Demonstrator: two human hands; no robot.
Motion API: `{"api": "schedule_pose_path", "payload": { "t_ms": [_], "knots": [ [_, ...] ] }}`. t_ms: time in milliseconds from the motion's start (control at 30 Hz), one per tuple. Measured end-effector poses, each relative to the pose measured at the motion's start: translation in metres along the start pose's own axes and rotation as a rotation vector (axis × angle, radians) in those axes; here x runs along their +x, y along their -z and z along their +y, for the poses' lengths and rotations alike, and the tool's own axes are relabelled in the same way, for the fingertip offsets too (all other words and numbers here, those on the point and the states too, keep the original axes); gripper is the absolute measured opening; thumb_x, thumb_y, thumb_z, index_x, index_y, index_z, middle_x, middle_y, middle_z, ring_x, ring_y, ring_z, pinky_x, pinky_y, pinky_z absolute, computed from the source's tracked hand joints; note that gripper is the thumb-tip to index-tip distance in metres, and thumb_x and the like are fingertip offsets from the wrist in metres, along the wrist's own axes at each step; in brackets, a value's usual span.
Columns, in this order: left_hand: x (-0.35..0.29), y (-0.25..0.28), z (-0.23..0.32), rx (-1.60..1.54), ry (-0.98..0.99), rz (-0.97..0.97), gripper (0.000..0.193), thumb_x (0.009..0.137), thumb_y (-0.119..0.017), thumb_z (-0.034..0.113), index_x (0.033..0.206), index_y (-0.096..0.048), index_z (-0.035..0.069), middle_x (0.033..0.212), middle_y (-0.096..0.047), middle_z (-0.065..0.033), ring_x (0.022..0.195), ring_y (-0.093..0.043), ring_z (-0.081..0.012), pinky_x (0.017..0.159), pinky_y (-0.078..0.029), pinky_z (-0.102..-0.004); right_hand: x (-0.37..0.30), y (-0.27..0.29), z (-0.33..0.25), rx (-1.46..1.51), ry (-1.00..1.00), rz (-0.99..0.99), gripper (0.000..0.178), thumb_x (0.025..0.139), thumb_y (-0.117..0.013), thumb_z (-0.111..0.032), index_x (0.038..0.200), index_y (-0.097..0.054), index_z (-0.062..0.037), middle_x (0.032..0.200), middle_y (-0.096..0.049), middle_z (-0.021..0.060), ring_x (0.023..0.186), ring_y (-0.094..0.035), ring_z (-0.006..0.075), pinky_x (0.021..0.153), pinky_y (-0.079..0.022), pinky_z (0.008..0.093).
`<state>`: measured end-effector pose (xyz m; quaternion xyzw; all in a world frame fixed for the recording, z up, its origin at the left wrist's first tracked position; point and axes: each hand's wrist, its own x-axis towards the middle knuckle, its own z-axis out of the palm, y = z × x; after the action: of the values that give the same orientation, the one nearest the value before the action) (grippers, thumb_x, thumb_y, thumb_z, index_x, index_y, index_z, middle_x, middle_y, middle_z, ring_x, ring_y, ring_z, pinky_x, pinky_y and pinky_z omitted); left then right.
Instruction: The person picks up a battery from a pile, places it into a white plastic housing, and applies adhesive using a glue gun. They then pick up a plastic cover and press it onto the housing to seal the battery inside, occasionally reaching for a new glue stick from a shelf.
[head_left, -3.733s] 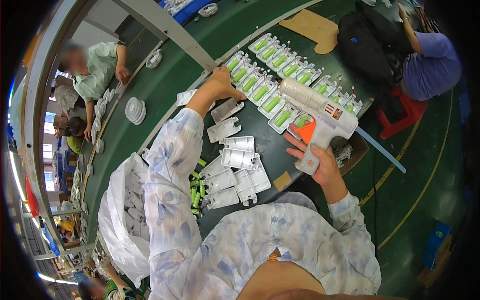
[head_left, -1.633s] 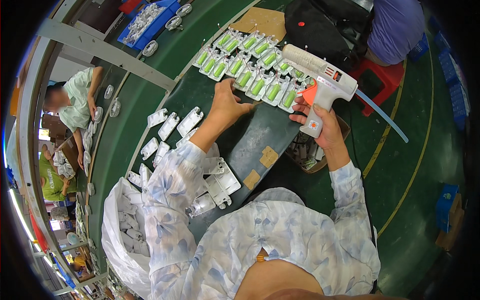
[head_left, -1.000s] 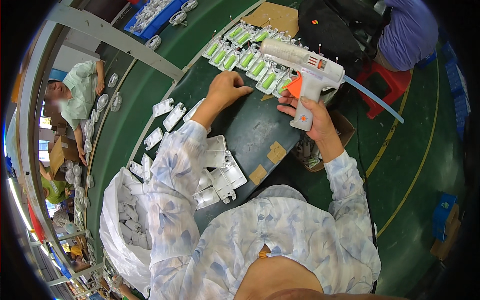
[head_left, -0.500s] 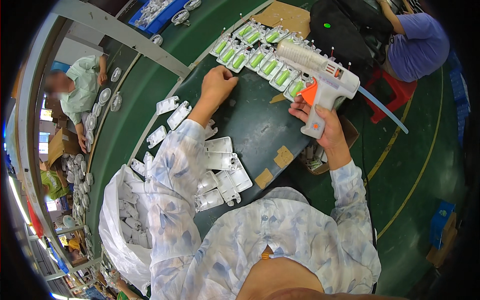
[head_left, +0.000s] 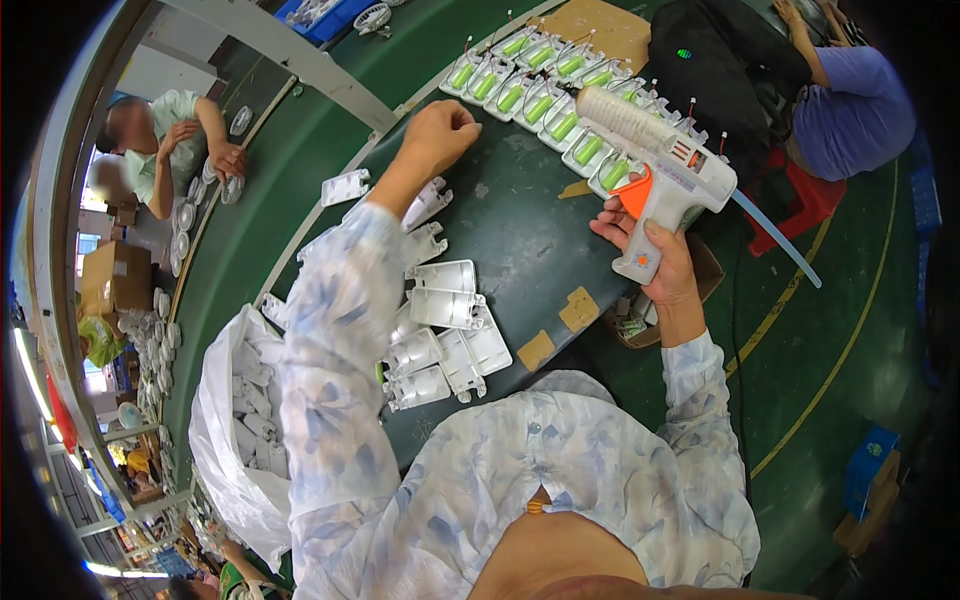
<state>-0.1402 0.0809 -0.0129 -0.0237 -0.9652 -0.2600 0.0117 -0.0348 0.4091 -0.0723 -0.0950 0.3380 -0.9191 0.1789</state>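
Note:
In my right hand (head_left: 668, 265) is a white hot glue gun (head_left: 660, 190) with an orange trigger and a translucent glue stick (head_left: 778, 240) out of its back end. Its barrel lies above a row of white plastic housings (head_left: 560, 150) with green battery cells and thin wires standing up. My left hand (head_left: 437, 138) is closed, fingers curled together, over the table's far left edge, apart from the housings. Whatever its fingers may hold is hidden. Empty white housing shells (head_left: 445, 305) lie in a pile beside my left forearm.
A white bag (head_left: 245, 430) of plastic parts stands left of the table (head_left: 530, 230). A cardboard box (head_left: 700, 270) sits below its right edge. A metal post (head_left: 290, 65) crosses the far left. A co-worker (head_left: 165, 150) is at the left, another person (head_left: 850, 100) at the far right.
The view has shifted slightly. My left hand has moved a little farther off, away from the housings. The glue gun stays in my right hand. The co-worker at the left has raised a hand.

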Motion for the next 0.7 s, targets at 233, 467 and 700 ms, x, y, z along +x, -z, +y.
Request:
{"api": "schedule_pose_path", "payload": {
  "t_ms": [233,467,700],
  "knots": [
    [-0.239,0.003,0.101,-0.665,-0.281,-0.717,0.021,0.098,-0.059,0.017,0.107,-0.067,0.001,0.101,-0.067,-0.0105,0.091,-0.065,-0.0235,0.081,-0.052,-0.0342,0.001,0.016,0.000,-0.009,0.002,-0.010,0.063,0.087,-0.062,-0.028,0.139,-0.041,0.0002,0.123,-0.057,0.0180,0.114,-0.058,0.0300,0.108,-0.039,0.0603],
    [-0.366,-0.110,0.067,-0.495,0.151,-0.575,0.054,0.101,-0.051,0.033,0.141,-0.044,-0.002,0.137,-0.049,-0.0256,0.129,-0.047,-0.0380,0.110,-0.037,-0.0397,0.006,0.010,0.002,-0.047,0.000,-0.030,0.056,0.090,-0.058,-0.023,0.136,-0.043,0.0050,0.122,-0.057,0.0200,0.114,-0.058,0.0317,0.106,-0.043,0.0589],
    [-0.373,-0.134,0.048,0.149,0.130,-0.239,0.045,0.095,-0.059,0.033,0.127,-0.055,0.001,0.117,-0.059,-0.0228,0.111,-0.059,-0.0349,0.099,-0.047,-0.0398,0.002,0.010,-0.004,-0.112,0.024,-0.025,0.056,0.092,-0.056,-0.021,0.140,-0.040,0.0018,0.124,-0.057,0.0193,0.117,-0.057,0.0302,0.106,-0.043,0.0588]
  ]
}}
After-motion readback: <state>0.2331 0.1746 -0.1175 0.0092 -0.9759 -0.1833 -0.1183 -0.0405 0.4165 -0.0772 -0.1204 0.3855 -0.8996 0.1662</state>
